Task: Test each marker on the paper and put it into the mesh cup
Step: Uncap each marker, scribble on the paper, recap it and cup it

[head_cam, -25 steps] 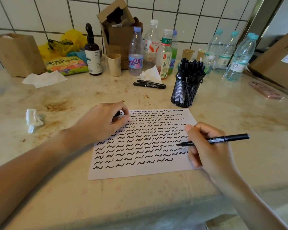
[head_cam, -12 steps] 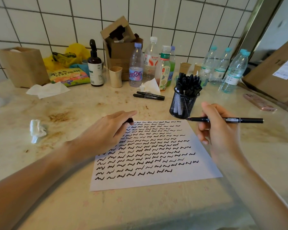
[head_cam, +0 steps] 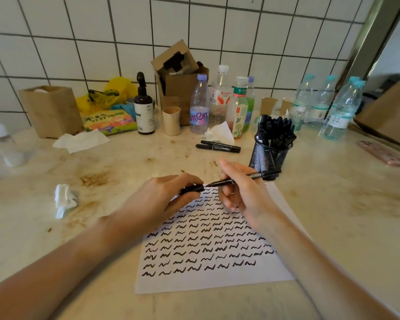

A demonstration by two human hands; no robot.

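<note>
marker (head_cam: 245,177) pinched in right hand (head_cam: 243,195), tip at mouth of cap (head_cam: 192,188) gripped by left hand (head_cam: 157,199), above paper's (head_cam: 208,280) 12 o'clock edge | mesh cup (head_cam: 269,155) full of markers, 1 o'clock of paper | two spare markers (head_cam: 217,146) at 12 | stained marble counter (head_cam: 333,204), bottles (head_cam: 199,107) along white tiled wall (head_cam: 79,31)

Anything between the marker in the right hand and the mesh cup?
Nothing visible. The marker in the right hand lies just short of the mesh cup. The left hand holds its cap on the other side.
</note>
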